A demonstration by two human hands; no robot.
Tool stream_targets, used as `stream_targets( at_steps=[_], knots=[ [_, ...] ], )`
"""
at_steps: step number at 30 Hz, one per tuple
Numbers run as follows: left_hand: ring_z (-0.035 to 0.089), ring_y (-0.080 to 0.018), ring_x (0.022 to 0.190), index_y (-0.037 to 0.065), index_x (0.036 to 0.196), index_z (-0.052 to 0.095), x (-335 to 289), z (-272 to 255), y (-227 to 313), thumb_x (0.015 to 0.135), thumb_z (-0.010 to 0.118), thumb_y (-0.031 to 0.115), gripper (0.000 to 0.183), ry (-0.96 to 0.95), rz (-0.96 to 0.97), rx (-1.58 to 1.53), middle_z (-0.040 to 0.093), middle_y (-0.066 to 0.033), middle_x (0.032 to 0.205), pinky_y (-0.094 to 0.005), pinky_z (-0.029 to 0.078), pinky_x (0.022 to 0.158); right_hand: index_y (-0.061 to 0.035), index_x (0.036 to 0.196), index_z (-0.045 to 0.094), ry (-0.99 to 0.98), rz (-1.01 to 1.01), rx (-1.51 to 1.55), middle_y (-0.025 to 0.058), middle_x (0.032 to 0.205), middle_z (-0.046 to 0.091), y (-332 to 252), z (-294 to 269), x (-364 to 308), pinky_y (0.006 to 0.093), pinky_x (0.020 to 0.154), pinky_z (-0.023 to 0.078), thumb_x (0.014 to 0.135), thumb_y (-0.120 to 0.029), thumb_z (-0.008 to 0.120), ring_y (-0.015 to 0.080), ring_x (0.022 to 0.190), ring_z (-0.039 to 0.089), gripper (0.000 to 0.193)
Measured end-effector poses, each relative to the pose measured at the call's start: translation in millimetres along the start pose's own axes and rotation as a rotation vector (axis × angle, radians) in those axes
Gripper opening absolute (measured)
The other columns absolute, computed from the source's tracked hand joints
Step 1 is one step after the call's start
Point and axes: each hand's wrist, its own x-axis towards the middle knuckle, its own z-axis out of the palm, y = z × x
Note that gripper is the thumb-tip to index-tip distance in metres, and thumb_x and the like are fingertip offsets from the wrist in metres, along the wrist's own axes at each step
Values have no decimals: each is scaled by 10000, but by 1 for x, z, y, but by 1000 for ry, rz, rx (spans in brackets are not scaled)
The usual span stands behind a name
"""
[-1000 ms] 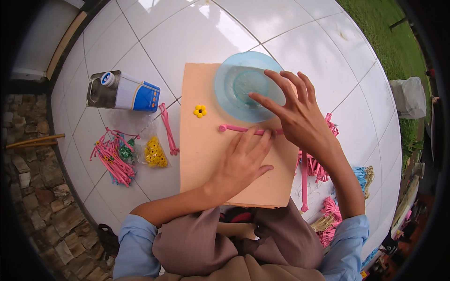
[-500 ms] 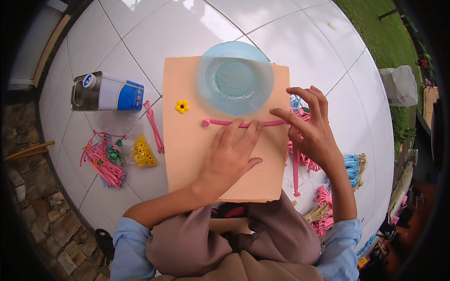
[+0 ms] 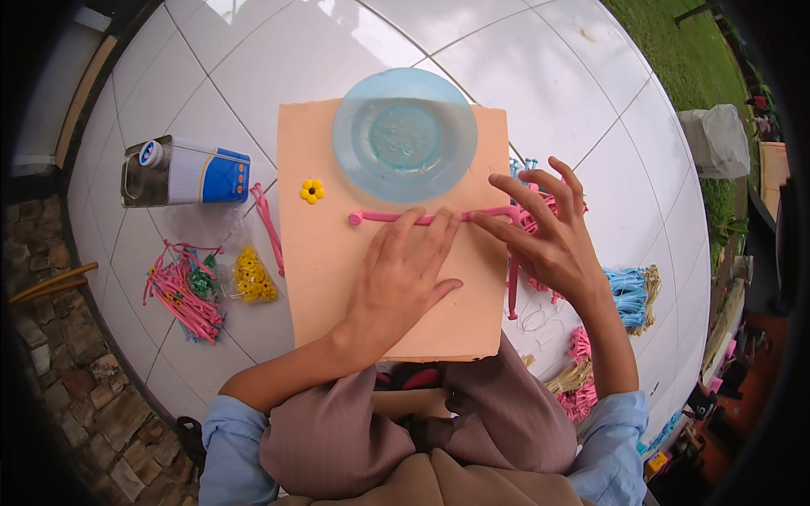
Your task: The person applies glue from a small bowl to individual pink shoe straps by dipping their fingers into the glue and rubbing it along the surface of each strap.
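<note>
A long pink cord (image 3: 377,217) with a knobbed end lies across the peach board (image 3: 337,295) in front of me. It bends over the board's right edge and dangles there. My left hand (image 3: 401,261) rests flat, its outstretched fingertips pressing on the cord's middle. My right hand (image 3: 544,240) has its fingers spread, the index fingertip touching the cord just right of the left fingers. Its thumb is mostly hidden. Beyond my hands a translucent blue plate (image 3: 350,160) sits on the board. To the plate's left lies a yellow flower piece (image 3: 312,191) with a dark centre.
Left of the board are a metal can (image 3: 186,173), a bag of yellow flower pieces (image 3: 253,274), a loose pink cord (image 3: 268,228) and a pink cord pile (image 3: 187,291). On the right lie blue cord bundles (image 3: 626,295) and pink bundles (image 3: 578,401) on white tiles (image 3: 582,59).
My right hand has come left and slightly down, its index finger now on the cord. The left hand keeps its place on the cord. The whole view has shifted slightly.
</note>
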Motion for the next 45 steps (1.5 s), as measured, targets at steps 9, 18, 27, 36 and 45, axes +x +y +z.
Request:
stream_targets(
  at_steps=[9,18,27,36,45],
  knots=[
    [409,-234,1144,49,1317,431,2,0,0,694,698,365,748,-7,4,5,442,-45,1286,-349,373,948,-249,1048,632,58,63,110,27,1230,484,3,2,-5,479,979,369,617,-55,693,254,1077,466,477],
    [412,-269,1145,35,1294,456,-6,5,-5,738,676,221,626,94,49,-191,452,-86,1290,-387,357,955,-110,1278,423,116,434,755,103,1095,556,6,32,-36,347,865,450,809,82,531,212,1007,568,518],
    [542,-136,618,21,987,526,-38,-70,-20,813,606,-1,193,572,60,-615,582,-87,922,-231,396,468,-90,1229,433,254,421,662,82,902,626,-26,-68,-73,339,793,487,820,27,595,203,894,619,455],
    [426,-122,782,152,985,479,-20,-190,66,852,533,97,154,1196,813,-390,452,-7,790,-279,418,721,-27,1308,314,421,688,1344,95,859,582,-83,-240,-68,201,496,449,828,-105,652,121,663,582,593],
    [331,-116,1159,459,1124,520,34,-153,126,760,654,237,446,842,1078,389,438,144,1154,-391,260,1029,35,1374,129,628,736,1764,257,1136,442,-94,-237,-67,334,827,532,886,-29,466,316,1021,587,596]
  ],
)
